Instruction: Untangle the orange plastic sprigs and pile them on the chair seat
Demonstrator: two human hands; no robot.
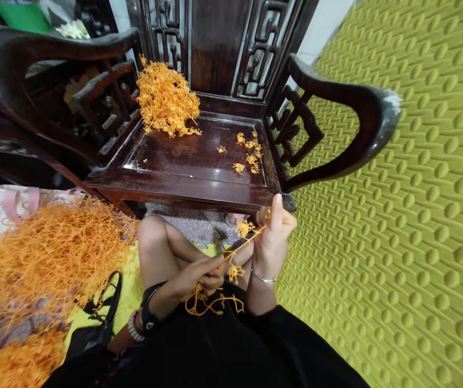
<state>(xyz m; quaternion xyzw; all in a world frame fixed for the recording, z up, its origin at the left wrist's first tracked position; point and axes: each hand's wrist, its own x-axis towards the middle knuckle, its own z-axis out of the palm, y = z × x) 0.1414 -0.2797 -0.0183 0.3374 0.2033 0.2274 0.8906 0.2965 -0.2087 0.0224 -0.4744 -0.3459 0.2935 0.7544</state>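
Between my two hands, above my lap, stretches an orange plastic flower stem (239, 248) with small flower heads on it. My left hand (201, 276) is closed around its lower part, and a curly tail of the stem hangs below the fingers. At the upper end my right hand (274, 237) pinches the stem, its thumb pointing up. One flower head (235, 273) dangles between the hands, and another flower head (245, 228) sits close to the right fingers. On the chair seat lie several loose flower heads (251, 159) and a tall heap of orange flower pieces (167, 99).
A dark carved wooden chair (199, 188) stands in front of me, its curved armrest (360, 129) reaching right. Left of my legs spreads a big pile of orange stems (54, 258), beside a pink-and-white bag (17, 202) and a black strapped item (94, 328). Yellow-green textured matting (397, 258) is at right.
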